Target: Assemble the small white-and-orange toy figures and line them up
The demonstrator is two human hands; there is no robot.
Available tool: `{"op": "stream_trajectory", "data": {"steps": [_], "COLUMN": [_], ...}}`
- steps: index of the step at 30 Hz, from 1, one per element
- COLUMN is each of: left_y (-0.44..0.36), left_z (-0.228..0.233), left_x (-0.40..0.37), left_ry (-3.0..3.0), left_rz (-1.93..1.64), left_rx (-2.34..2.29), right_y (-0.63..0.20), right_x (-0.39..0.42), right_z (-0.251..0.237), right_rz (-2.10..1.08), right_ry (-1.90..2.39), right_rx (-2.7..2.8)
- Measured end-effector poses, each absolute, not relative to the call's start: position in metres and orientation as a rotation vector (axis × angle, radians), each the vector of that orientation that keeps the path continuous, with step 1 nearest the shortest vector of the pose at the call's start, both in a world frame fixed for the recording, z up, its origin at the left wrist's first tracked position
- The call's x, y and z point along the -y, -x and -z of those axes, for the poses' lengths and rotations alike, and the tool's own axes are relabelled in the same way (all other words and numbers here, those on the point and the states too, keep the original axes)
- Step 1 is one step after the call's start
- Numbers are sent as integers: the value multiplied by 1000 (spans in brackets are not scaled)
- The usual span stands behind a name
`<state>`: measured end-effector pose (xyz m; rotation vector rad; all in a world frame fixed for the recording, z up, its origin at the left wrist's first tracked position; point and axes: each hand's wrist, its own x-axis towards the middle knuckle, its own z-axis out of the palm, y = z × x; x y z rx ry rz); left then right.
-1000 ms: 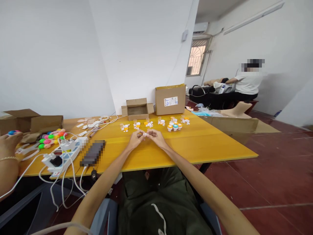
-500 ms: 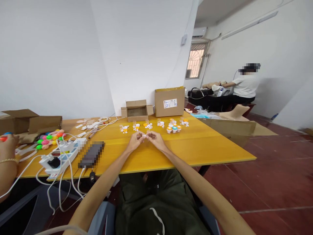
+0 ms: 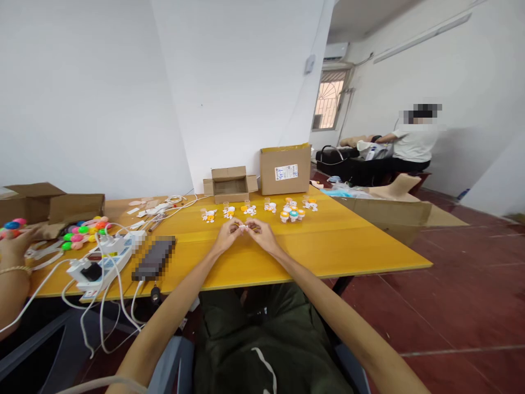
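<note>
My left hand (image 3: 227,235) and my right hand (image 3: 260,234) meet fingertip to fingertip over the yellow table (image 3: 328,241), both pinching one small white toy piece (image 3: 243,226). Just beyond them runs a row of small white-and-orange toy figures (image 3: 227,212), ending at a cluster of little orange and blue capped pieces (image 3: 292,212). What the pinched piece is in detail is too small to tell.
Two cardboard boxes, an open one (image 3: 230,184) and a taller one (image 3: 285,169), stand at the table's far edge. A power strip with white cables (image 3: 100,261) and a dark phone (image 3: 153,258) lie left. A co-worker's hand (image 3: 14,246) is beside colourful balls (image 3: 82,232). Another person (image 3: 414,145) sits far right.
My hands stay together on the small piece, with only slight finger movement. The co-worker's hand at the left edge has shifted a little with its coloured balls. The view wobbled slightly.
</note>
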<state>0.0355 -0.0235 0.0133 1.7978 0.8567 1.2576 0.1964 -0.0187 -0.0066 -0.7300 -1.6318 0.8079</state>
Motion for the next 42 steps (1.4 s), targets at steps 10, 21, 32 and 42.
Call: {"op": "stream_trajectory", "data": {"steps": [10, 21, 32, 42], "left_y": [-31, -34, -26, -26], "left_z": [-5, -12, -13, -12], "left_x": [17, 19, 14, 10], "left_ry": [-1779, -1730, -1517, -1552], "left_rz": [-1267, -1267, -1552, -1508], "left_rx": [-822, -791, -897, -913], "right_y": [-196, -196, -192, -183], "right_x": [18, 19, 15, 7], "right_z": [9, 10, 10, 5], "right_rz": [-719, -481, 386, 447], "right_ry": [706, 718, 1274, 1327], "right_rx": [1685, 1770, 2063, 2296]}}
